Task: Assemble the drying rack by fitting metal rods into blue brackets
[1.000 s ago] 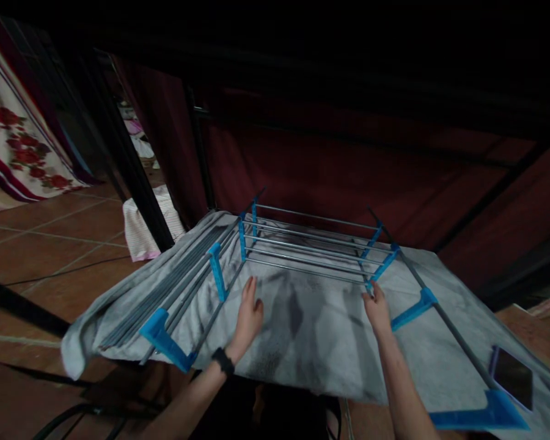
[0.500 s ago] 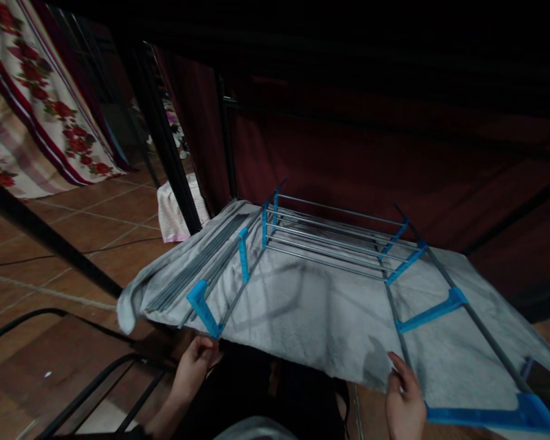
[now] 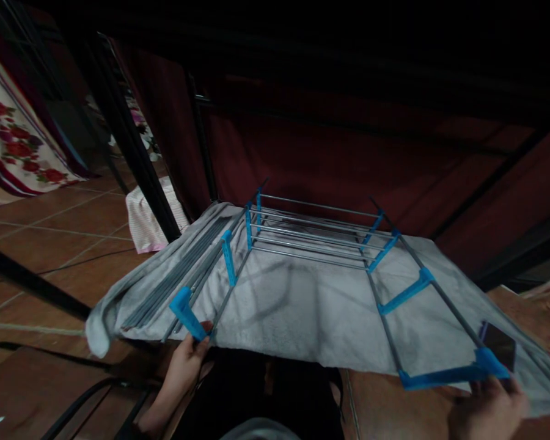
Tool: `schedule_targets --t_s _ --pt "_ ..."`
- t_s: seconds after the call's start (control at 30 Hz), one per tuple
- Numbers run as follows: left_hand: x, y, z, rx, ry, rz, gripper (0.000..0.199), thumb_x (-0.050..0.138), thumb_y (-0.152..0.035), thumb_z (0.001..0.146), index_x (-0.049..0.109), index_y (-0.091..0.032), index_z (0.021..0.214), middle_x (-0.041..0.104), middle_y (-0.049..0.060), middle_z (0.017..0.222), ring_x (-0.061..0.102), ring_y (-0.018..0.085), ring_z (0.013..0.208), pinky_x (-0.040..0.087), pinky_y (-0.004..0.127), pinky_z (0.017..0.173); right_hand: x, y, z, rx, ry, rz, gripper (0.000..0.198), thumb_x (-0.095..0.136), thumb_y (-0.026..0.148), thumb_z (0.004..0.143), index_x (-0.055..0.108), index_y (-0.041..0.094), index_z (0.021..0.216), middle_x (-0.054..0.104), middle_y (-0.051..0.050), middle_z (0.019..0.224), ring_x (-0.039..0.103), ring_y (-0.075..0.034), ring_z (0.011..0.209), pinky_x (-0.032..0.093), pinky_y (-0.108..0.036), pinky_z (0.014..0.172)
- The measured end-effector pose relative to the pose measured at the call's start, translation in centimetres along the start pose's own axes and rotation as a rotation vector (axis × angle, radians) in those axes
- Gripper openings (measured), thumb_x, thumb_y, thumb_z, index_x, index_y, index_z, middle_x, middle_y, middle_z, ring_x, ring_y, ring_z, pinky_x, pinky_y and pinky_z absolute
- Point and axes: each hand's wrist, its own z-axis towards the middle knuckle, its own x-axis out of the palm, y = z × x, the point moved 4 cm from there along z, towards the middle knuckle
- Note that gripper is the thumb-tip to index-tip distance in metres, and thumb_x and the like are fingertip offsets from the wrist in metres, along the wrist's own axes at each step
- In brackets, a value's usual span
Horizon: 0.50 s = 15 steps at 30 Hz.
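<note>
A partly assembled rack of grey metal tubes and blue plastic brackets lies on a grey blanket (image 3: 297, 305). Several thin crossbars (image 3: 309, 235) join its two sides at the far end. My left hand (image 3: 187, 360) pinches the lower end of the near left bracket (image 3: 187, 311), where it meets a side tube. At the lower right, my right hand (image 3: 490, 408) has its fingers closed on the outer corner of the near right bracket (image 3: 449, 376); its thumb is blurred. Loose grey tubes (image 3: 178, 278) lie side by side on the blanket's left part.
A dark phone-like object (image 3: 498, 343) lies beside the right side tube. Black metal posts (image 3: 128, 140) and a dark red curtain (image 3: 321, 159) enclose the blanket. A black-framed chair (image 3: 73, 391) stands at lower left on the tiled floor (image 3: 50, 256).
My right hand has moved right, from beside the inner tube to the near right bracket's outer corner. My left hand has closed on the near left bracket. The view has shifted right.
</note>
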Motion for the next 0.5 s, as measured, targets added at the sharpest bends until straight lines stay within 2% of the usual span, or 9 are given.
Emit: schedule_targets --t_s 0.07,0.13,0.3,0.5 --pt "-0.2 0.0 0.2 0.028 -0.008 0.02 0.059 0.067 -0.063 0.064 0.068 -0.016 0.1 0.075 0.015 0.109 0.067 0.034 0.111 0.049 0.048 0.104 0.8 -0.1 0.0 0.026 -0.008 0.015 0.04 0.058 0.041 0.079 0.062 0.018 0.111 0.064 -0.01 0.106 0.059 -0.032 0.104 0.048 -0.05 0.09" --pt "-0.3 -0.3 0.2 0.055 -0.02 0.034 0.059 0.066 -0.065 0.066 0.069 -0.017 0.1 0.075 0.014 0.107 0.068 0.034 0.109 0.05 0.047 0.101 1.5 -0.2 -0.4 0.045 -0.023 0.051 0.037 0.06 0.04 0.078 0.062 0.017 0.108 0.065 -0.006 0.096 0.062 -0.027 0.094 0.048 -0.047 0.089" --pt "-0.4 -0.4 0.4 0.099 -0.036 0.068 0.056 0.066 -0.066 0.066 0.069 -0.019 0.097 0.077 0.012 0.1 0.071 0.033 0.1 0.055 0.045 0.093 2.5 0.2 -1.1 -0.033 -0.107 0.163 0.028 0.066 0.037 0.074 0.062 0.018 0.095 0.064 -0.004 0.09 0.062 -0.025 0.092 0.05 -0.043 0.086" --pt "0.2 -0.3 1.0 0.08 -0.015 0.073 0.055 0.066 -0.062 0.067 0.069 -0.017 0.1 0.077 0.014 0.102 0.07 0.034 0.103 0.053 0.047 0.096 3.4 -0.2 -0.2 -0.024 -0.19 0.232 0.02 0.066 0.036 0.072 0.061 0.02 0.082 0.06 -0.001 0.082 0.061 -0.023 0.086 0.05 -0.042 0.083"
